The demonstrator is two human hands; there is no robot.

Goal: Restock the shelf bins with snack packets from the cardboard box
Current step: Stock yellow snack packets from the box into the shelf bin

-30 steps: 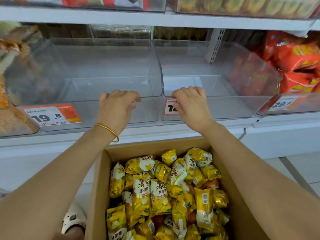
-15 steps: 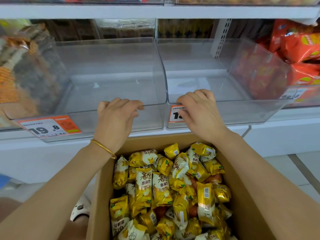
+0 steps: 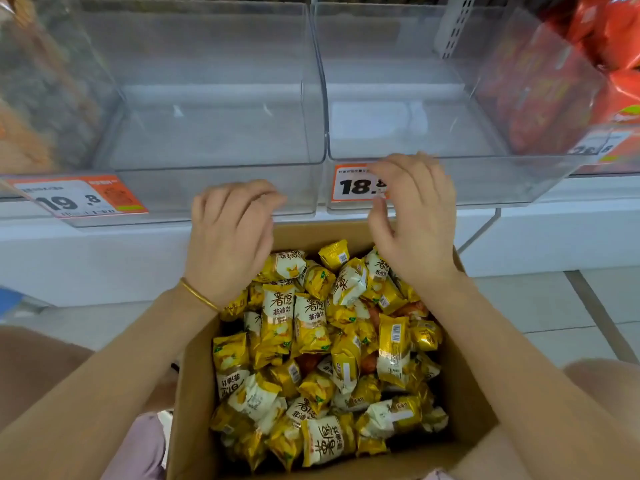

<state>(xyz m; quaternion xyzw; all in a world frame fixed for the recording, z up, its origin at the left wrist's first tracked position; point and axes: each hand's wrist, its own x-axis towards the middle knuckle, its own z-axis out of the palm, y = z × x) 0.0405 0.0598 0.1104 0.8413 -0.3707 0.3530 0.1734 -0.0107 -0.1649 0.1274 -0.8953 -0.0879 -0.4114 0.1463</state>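
Left hand (image 3: 230, 237) hovers palm down over far edge of cardboard box (image 3: 195, 393), in front of left bin (image 3: 156, 192). Fingers loosely curled, gripping nothing. Gold bracelet (image 3: 199, 294) on wrist. Right hand (image 3: 412, 220) raised before right bin (image 3: 502, 181), fingers bent, thumb apart, pinching nothing, fingertips blurred. It covers part of price tag (image 3: 349, 183); digits after 18 hidden. Snack packets (image 3: 311, 341) heaped in box, between forearms. Box's near edge cut off.

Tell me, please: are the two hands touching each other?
Apart. The head view shows the cardboard box and a clear bin through the gap between the left hand and the right hand.
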